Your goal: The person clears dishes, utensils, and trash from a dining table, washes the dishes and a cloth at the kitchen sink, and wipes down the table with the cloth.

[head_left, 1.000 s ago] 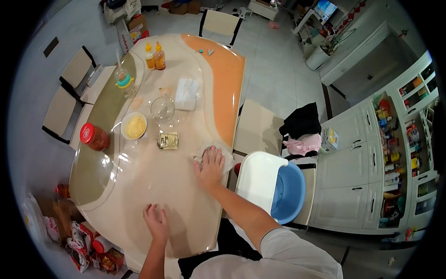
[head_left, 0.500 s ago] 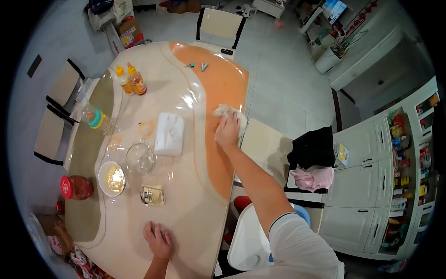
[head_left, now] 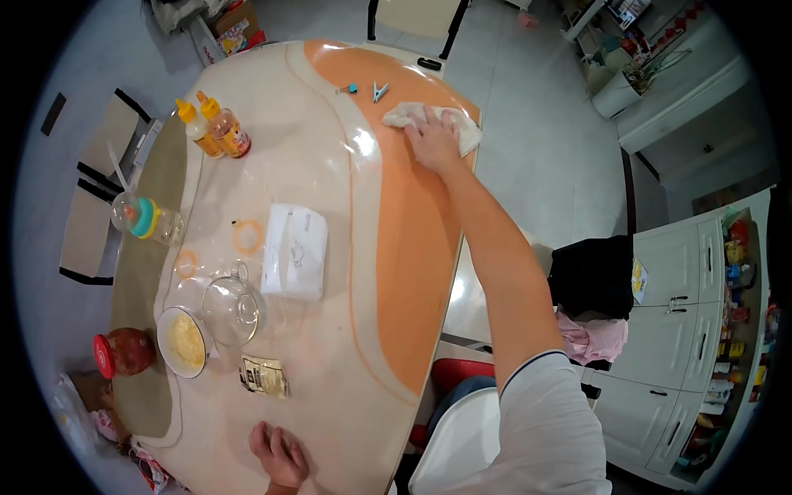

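My right hand (head_left: 434,144) presses down on a crumpled white cloth (head_left: 462,125) over the orange part of the table (head_left: 417,330), close to its right edge. A light blue clothes peg (head_left: 379,91) and a small teal clip (head_left: 351,88) lie just left of the cloth. Down at the near end, my left hand (head_left: 280,456) rests on the tabletop holding nothing, its fingers loosely bent and slightly apart. The nearest thing to it is a small packet (head_left: 264,376) with a dark label.
A white tissue pack (head_left: 294,252) lies mid-table beside a clear glass lid (head_left: 231,310) and a bowl of yellowish food (head_left: 185,341). Leftward stand a red-lidded jar (head_left: 124,353), a baby bottle (head_left: 147,219) and two yellow-capped bottles (head_left: 213,128). A white high chair (head_left: 454,437) is near me.
My right hand has slid the cloth forward along the orange strip, toward the far right corner. The camera view has shifted. My left hand stays resting on the table.
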### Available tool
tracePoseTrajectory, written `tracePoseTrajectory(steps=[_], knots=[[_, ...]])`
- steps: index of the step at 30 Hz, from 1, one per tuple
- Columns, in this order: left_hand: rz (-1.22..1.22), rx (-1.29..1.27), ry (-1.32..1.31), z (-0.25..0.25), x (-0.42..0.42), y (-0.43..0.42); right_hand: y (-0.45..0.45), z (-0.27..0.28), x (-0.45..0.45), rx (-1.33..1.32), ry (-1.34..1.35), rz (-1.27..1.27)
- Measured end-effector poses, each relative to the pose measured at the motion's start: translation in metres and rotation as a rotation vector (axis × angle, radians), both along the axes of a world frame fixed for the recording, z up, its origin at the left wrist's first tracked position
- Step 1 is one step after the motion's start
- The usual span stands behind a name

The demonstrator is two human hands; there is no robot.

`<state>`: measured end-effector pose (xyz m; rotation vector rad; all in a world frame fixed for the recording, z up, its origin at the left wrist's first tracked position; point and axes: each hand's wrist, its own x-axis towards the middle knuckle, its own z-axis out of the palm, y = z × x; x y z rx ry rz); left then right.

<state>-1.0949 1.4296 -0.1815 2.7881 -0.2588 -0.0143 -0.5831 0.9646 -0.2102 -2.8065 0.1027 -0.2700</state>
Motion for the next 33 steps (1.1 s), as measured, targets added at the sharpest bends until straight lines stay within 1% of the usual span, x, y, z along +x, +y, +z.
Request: tracePoseTrajectory(steps=[1,3,6,9,11,14,15,16,17,19,20,22,23,24,26,27,28,29,30,32,33], knots=[[0.004,-0.001,0.003,-0.001,0.000,-0.001,0.008,0.000,-0.009,-0.001,0.003,0.004],[0.017,-0.043,-0.021,-0.003,-0.001,0.000,0.026,0.000,-0.043,0.009,0.045,0.156],[0.020,-0.057,-0.041,-0.003,-0.001,-0.001,0.063,0.004,-0.108,0.045,0.061,0.292],[0.046,-0.074,-0.046,-0.005,-0.003,-0.001,0.098,0.004,-0.188,0.111,0.021,0.395],[0.043,-0.071,-0.064,-0.004,-0.002,-0.001,0.122,0.016,-0.246,0.181,0.052,0.456],[0.054,-0.087,-0.053,0.005,-0.003,-0.003,0.157,0.025,-0.330,0.210,0.065,0.489],[0.059,-0.108,-0.039,0.013,0.002,-0.003,0.168,0.030,-0.356,0.268,0.101,0.514],[0.030,-0.164,-0.090,0.026,0.013,-0.010,0.178,0.034,-0.380,0.325,0.134,0.541],[0.003,-0.221,-0.141,0.043,0.030,-0.022,0.189,0.037,-0.405,0.329,0.142,0.544],[-0.032,-0.412,-0.313,0.070,0.081,-0.056,0.211,0.043,-0.449,0.455,0.216,0.559],[-0.060,-0.475,-0.348,0.093,0.114,-0.078,0.218,0.045,-0.468,0.456,0.212,0.565],[-0.037,-0.505,-0.303,0.109,0.177,-0.114,0.224,0.046,-0.488,0.901,0.318,0.503],[-0.022,-0.468,-0.313,0.104,0.209,-0.127,0.219,0.053,-0.484,0.897,0.313,0.511],[-0.006,-0.434,-0.320,0.096,0.237,-0.141,0.211,0.065,-0.475,1.197,0.557,0.138],[0.064,-0.192,-0.248,0.089,0.276,-0.162,0.201,0.084,-0.449,1.461,0.789,-0.266],[0.067,-0.194,-0.255,0.089,0.285,-0.167,0.197,0.091,-0.431,1.483,0.517,-0.233],[0.099,-0.018,-0.175,0.087,0.294,-0.171,0.193,0.095,-0.418,1.489,0.242,-0.196],[0.116,0.068,-0.136,0.083,0.301,-0.172,0.191,0.095,-0.412,1.485,0.237,-0.191],[0.129,0.155,-0.096,0.078,0.308,-0.174,0.191,0.094,-0.406,0.815,0.033,-0.061],[0.085,-0.010,0.113,0.060,0.327,-0.160,0.192,0.086,-0.396,0.142,-0.161,0.059],[0.086,-0.008,0.106,0.060,0.327,-0.156,0.193,0.076,-0.391,0.086,-0.133,0.177]])
